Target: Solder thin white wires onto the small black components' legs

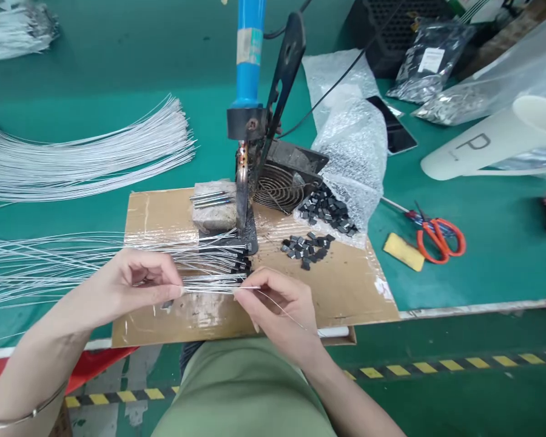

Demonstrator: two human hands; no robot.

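Observation:
My left hand (139,280) is closed in a pinch on a thin white wire (209,291), above the cardboard sheet (273,315). The fingertips of my right hand (279,306) pinch the same wire near its end, which pokes out past them. A finer strand (282,311) curves over the right hand; I cannot make out its kind. Just beyond my hands lies a bundle of wires (182,258) with black pieces at its ends. Behind it stands a blue-handled soldering iron (249,79) in an upright holder, tip down.
Small black connectors (307,249) lie loose on the cardboard; more spill from a bubble-wrap bag (350,145). A fan (279,185) and a block (213,215) flank the iron. Orange-handled scissors (441,240), a yellow sponge (403,252), a white jug (486,142) and more wires (91,161) surround them.

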